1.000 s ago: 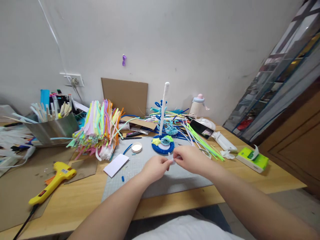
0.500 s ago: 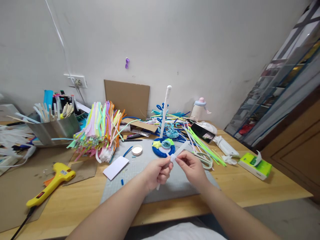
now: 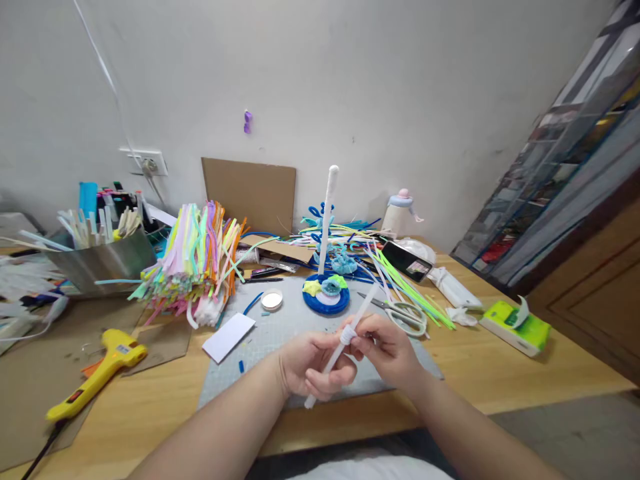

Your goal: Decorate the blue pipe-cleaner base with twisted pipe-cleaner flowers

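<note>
My left hand [image 3: 318,365] holds a translucent white glue stick [image 3: 365,305] slantwise across its fingers, the lower end poking out below. Around the stick's middle sits a white coiled band [image 3: 347,335], perhaps a wound pipe cleaner. My right hand [image 3: 387,345] pinches at this band from the right with thumb and forefinger. Just beyond both hands stands a round blue fuzzy base [image 3: 326,309] with a yellow star and light-blue flower-like pieces. A white fuzzy rod [image 3: 327,220] rises upright from behind it. Scissors [image 3: 407,319] lie right of the stick, on the grey mat [image 3: 290,320].
A yellow glue gun [image 3: 97,373] lies at left near a metal holder [image 3: 107,263] of sticks. A thick bundle of coloured pipe cleaners [image 3: 195,253] stands beside it. White card [image 3: 229,337] and a round tin [image 3: 271,300] lie left; a tissue pack [image 3: 517,327] sits right.
Both hands have come slightly lower and nearer. My left fingers have opened from a fist, and the glue stick has turned steeper, showing the band and lower end. The scissors show more fully.
</note>
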The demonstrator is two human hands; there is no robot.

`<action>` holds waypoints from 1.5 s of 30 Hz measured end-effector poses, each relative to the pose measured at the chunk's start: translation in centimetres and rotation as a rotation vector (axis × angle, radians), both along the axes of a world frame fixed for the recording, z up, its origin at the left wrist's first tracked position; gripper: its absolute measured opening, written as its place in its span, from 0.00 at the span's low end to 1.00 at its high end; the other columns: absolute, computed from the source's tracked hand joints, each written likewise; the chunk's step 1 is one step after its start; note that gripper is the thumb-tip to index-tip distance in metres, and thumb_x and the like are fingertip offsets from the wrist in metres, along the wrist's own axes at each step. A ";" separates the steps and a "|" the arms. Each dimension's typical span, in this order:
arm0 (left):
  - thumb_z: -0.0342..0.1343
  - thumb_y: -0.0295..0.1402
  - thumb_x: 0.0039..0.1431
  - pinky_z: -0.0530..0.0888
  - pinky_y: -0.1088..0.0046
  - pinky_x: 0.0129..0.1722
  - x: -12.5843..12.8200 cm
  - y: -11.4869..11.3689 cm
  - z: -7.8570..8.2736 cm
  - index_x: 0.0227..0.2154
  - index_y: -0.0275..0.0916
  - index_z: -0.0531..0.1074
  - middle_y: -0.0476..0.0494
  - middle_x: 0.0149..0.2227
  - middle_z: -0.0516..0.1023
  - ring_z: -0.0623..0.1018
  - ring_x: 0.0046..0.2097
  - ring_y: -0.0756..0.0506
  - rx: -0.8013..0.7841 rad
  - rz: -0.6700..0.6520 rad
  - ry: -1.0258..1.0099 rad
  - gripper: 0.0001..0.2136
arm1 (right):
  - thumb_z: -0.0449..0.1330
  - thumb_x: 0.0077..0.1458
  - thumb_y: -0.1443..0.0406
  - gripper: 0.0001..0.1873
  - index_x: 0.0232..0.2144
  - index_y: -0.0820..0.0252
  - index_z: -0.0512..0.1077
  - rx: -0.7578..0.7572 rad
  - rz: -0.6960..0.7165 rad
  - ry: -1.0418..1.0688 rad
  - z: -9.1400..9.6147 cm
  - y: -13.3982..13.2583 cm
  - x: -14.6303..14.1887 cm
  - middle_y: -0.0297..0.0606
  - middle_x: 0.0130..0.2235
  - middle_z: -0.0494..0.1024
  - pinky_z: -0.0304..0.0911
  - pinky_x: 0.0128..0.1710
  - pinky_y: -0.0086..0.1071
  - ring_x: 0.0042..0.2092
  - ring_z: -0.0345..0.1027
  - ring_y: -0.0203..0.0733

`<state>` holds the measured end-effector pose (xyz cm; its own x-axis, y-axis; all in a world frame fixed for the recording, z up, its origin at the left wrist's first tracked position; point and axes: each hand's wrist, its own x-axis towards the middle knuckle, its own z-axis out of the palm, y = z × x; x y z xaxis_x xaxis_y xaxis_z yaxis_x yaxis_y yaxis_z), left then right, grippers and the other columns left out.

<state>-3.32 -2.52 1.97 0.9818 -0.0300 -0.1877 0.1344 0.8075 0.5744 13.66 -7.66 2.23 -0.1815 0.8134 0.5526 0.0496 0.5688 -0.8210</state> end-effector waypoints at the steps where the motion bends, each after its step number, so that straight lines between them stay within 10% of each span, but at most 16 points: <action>1: 0.45 0.48 0.56 0.45 0.79 0.09 0.2 0.0 0.0 0.31 0.35 0.67 0.50 0.21 0.65 0.53 0.11 0.58 -0.005 0.009 -0.020 0.19 | 0.56 0.55 0.67 0.02 0.30 0.56 0.66 0.018 -0.033 -0.007 0.0 0.0 -0.1 0.36 0.35 0.72 0.63 0.25 0.28 0.27 0.65 0.33; 6: 0.53 0.43 0.51 0.60 0.79 0.12 1.3 -0.4 0.0 0.30 0.37 0.63 0.53 0.24 0.65 0.66 0.16 0.55 0.143 0.430 0.066 0.13 | 0.57 0.54 0.65 0.04 0.28 0.57 0.65 -0.054 -0.174 -0.050 -0.1 0.6 -0.5 0.33 0.29 0.69 0.62 0.26 0.29 0.28 0.65 0.35; 13: 0.54 0.44 0.52 0.66 0.80 0.21 2.4 -0.2 -1.0 0.29 0.38 0.61 0.54 0.22 0.65 0.67 0.22 0.54 0.795 1.007 0.181 0.14 | 0.55 0.55 0.65 0.05 0.27 0.58 0.67 -0.167 -0.387 -0.290 -1.3 1.5 -1.1 0.29 0.23 0.66 0.52 0.23 0.27 0.24 0.58 0.34; 23: 0.52 0.42 0.54 0.65 0.79 0.21 2.1 0.0 -0.8 0.29 0.37 0.65 0.54 0.20 0.64 0.66 0.21 0.54 1.001 1.021 0.251 0.12 | 0.53 0.55 0.69 0.05 0.33 0.58 0.69 -0.229 -0.220 -0.426 1.0 1.5 -0.4 0.33 0.32 0.74 0.58 0.33 0.29 0.33 0.66 0.38; 36: 0.62 0.36 0.46 0.69 0.82 0.20 1.6 0.1 0.2 0.29 0.36 0.64 0.53 0.23 0.68 0.69 0.21 0.56 0.313 0.913 0.030 0.13 | 0.55 0.55 0.69 0.04 0.33 0.58 0.69 -0.042 0.002 -0.227 0.6 3.0 0.6 0.36 0.34 0.71 0.63 0.36 0.33 0.36 0.66 0.39; 45: 0.61 0.36 0.48 0.69 0.82 0.20 1.7 0.0 0.4 0.30 0.36 0.65 0.52 0.24 0.70 0.69 0.21 0.56 0.300 0.943 -0.005 0.12 | 0.57 0.54 0.70 0.11 0.40 0.55 0.70 0.207 -0.106 -0.219 -0.9 2.7 0.1 0.40 0.39 0.71 0.65 0.34 0.33 0.41 0.67 0.42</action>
<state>-1.63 -2.50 2.33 0.5801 0.8127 -0.0550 -0.4919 0.4034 0.7716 13.71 -4.94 1.37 -0.2348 0.7082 0.6659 0.2797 0.7053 -0.6514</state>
